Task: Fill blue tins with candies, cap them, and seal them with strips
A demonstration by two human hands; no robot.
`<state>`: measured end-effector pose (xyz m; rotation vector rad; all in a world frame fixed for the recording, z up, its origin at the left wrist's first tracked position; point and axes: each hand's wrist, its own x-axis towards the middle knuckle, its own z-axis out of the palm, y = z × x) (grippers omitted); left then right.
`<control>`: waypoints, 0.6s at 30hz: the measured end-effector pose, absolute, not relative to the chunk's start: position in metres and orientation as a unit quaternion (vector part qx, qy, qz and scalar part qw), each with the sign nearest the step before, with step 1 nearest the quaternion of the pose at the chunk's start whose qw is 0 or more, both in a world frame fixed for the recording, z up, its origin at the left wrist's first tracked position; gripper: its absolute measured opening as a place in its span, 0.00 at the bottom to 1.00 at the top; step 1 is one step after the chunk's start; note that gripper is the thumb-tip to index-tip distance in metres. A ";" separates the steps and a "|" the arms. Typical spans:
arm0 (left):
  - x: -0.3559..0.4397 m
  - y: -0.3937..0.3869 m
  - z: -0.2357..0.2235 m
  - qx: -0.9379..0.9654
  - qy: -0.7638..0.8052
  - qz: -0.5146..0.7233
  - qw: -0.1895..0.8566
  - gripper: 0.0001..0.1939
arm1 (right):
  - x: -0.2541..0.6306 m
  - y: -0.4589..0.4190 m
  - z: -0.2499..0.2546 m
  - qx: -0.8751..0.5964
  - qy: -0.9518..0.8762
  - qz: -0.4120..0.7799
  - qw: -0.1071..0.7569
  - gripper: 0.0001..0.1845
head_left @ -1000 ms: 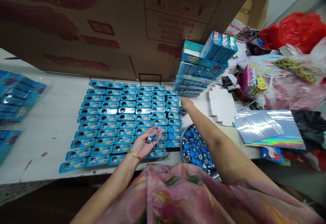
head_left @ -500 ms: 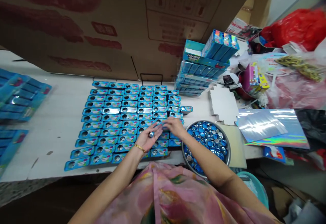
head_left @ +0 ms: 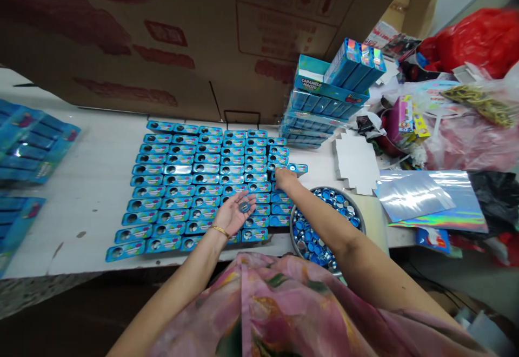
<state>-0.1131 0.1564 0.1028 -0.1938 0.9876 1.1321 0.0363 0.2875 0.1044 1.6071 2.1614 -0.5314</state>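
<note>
My left hand (head_left: 232, 214) is palm up above the lower middle rows, fingers loosely curled. In its palm lies a small round metal tin (head_left: 244, 206); whether more are under it I cannot tell. Further right, my right hand (head_left: 285, 179) reaches down with its fingers pinched together over the right-hand column of boxes. Its fingertips and whatever they hold are hidden. Long blue boxes (head_left: 175, 203), each with a round hole at one end, lie in close rows under and around both hands. Beside my right forearm sits a metal bowl (head_left: 362, 224) full of small blue and silver round tins.
A large cardboard carton (head_left: 162, 86) stands along the back. Stacked blue display boxes (head_left: 314, 109) are behind my right hand, with flat white card (head_left: 357, 162) and shiny silver sheets (head_left: 425, 200) to the right. More blue display trays (head_left: 36, 146) lie far left.
My hands were close together and have drawn apart. My right hand has moved away to the right-hand boxes, and my left palm has opened out, showing the round tin in it.
</note>
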 end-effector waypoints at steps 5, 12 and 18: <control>-0.107 0.161 0.101 -0.093 0.417 0.510 0.747 0.14 | 0.029 0.241 0.119 0.488 0.839 -0.232 0.070 0.15; -0.092 0.166 0.096 -0.100 0.433 0.482 0.755 0.15 | 0.019 0.200 0.112 0.369 0.851 -0.372 -0.039 0.14; -0.080 0.165 0.096 -0.041 0.497 0.496 0.711 0.06 | 0.037 0.198 0.095 0.489 0.655 -0.563 -0.123 0.14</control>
